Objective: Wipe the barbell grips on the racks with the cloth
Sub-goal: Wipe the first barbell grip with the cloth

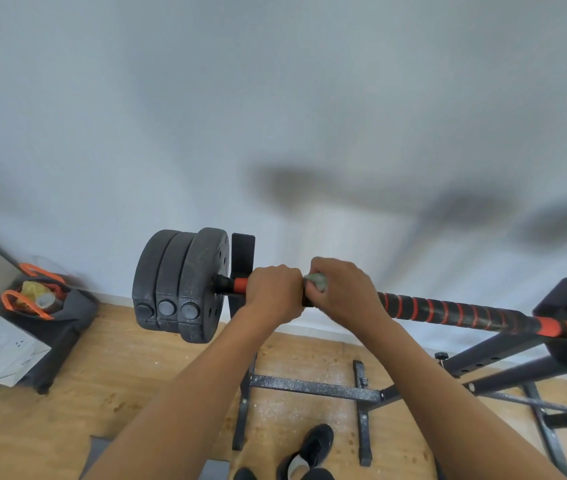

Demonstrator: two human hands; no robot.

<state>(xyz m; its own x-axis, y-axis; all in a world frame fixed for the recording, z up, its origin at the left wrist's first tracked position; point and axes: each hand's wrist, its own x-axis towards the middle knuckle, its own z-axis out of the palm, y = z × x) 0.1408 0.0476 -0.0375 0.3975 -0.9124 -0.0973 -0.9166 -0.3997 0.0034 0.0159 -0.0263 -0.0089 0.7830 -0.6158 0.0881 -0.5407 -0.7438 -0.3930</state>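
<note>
The barbell (448,311) lies across a black rack (313,388), and both hands meet on its grip near the end that carries the weight plates (181,284). The left hand (275,292) is wrapped tight around the bar, just beside the short orange collar that leads to the plates. The right hand (342,291) is touching the left and is closed on a small grey-green cloth (316,281), pressing it against the grip; only a bunched bit of the cloth peeks out between the two hands.

Beyond the right hand the grip runs on, black with an orange spiral band, to a second block of plates at the far end.

The bar looks heavy and stiff with those plates on, so it should stay put on the rack under rubbing. The wrapped grip looks ridged and likely grabs the cloth. The cloth is soft and light, best kept wadded in the palm around the bar.

Well to the left of the left hand, on the wooden floor (119,375), an open dark bag (53,317) with orange handles holds something yellowish, too blurred to name; a white paper bag (1,348) leans against it.
</note>
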